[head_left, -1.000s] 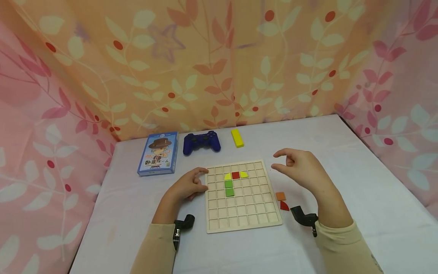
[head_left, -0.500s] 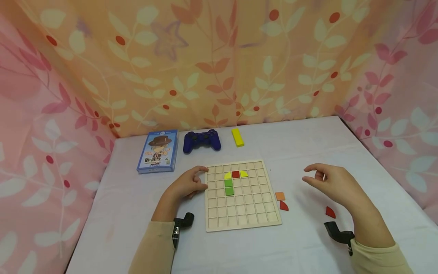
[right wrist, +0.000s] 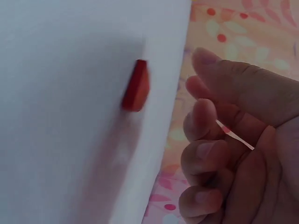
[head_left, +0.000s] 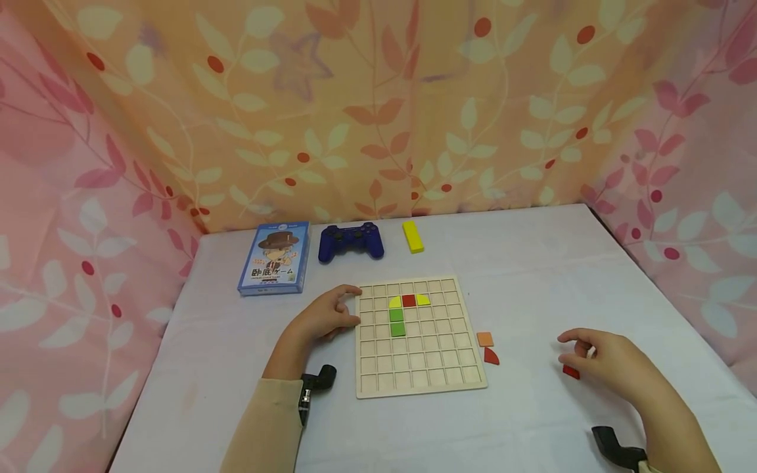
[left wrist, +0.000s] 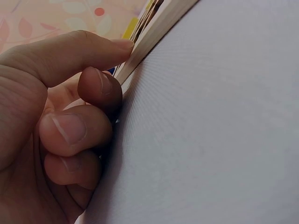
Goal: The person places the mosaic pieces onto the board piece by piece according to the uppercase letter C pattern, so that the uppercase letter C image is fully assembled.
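Note:
The wooden grid board (head_left: 416,362) lies on the white table. In it sit a red square (head_left: 409,300) between two yellow quarter-round pieces (head_left: 395,302) and two green squares (head_left: 397,322) below the left yellow one. My left hand (head_left: 324,315) rests at the board's left edge, index finger near the top corner; the left wrist view shows the thumb against the wooden side and the other fingers curled. To the far right, my right hand (head_left: 615,361) is over a red piece (head_left: 570,372), partly hidden by it. Thumb and index finger are apart, holding nothing.
Just right of the board lie an orange square (head_left: 485,339) and a red quarter-round piece (head_left: 491,356). Behind the board stand a blue game box (head_left: 274,258), a dark blue game controller (head_left: 351,242) and a yellow block (head_left: 412,236). Patterned curtains (head_left: 378,131) enclose the table.
My right hand has moved from beside the board to the right and nearer me, coming over the red piece. The left hand and the board have stayed in place.

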`<state>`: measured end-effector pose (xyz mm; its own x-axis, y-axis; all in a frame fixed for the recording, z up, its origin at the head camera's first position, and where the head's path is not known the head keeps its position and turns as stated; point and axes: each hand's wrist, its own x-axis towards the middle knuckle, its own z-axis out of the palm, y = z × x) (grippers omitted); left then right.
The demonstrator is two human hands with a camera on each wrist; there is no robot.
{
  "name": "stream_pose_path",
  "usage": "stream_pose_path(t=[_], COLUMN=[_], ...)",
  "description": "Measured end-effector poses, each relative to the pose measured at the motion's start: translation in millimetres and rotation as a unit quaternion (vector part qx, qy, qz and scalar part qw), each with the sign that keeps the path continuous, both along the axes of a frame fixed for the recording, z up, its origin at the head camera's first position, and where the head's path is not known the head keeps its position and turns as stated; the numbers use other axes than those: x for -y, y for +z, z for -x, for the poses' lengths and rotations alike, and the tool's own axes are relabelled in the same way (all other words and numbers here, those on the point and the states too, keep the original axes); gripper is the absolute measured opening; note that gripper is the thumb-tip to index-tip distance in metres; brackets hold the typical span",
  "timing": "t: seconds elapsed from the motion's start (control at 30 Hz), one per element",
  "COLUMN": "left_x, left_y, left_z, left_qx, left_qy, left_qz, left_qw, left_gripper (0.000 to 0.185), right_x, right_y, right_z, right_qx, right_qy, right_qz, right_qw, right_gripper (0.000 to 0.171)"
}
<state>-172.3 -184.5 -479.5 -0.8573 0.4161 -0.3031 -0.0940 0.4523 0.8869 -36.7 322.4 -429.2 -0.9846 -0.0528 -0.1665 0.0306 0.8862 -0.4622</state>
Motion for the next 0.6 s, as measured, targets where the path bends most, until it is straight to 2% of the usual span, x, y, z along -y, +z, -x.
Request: stream_pose_path(t=[0.13,0.33,0.6], left_x=[0,0,0], left_y=[0.2,0.4,-1.3], left_z=[-0.3,-0.3,0.4], left_qx=[-0.001,0.004,0.005], left_qy=[0.0,0.008,0.009], left_qz=[-0.001,0.001,-0.007], left_qw=[1.0,1.0,0.9999], left_gripper=[0.063,0.061,0.062], right_x=[-7,-9,1], right_y=[-8.2,-16.8,-15.8], right_z=[-4.7,-4.0,2.7], right_qx=[0.015,0.015,0.01], right_qy=[0.007,0.019,0.027], right_qz=[-0.018,-0.032,-0.054], right_qw=[1.0,0.999,0.998], right_gripper=[0.03,0.025,0.017])
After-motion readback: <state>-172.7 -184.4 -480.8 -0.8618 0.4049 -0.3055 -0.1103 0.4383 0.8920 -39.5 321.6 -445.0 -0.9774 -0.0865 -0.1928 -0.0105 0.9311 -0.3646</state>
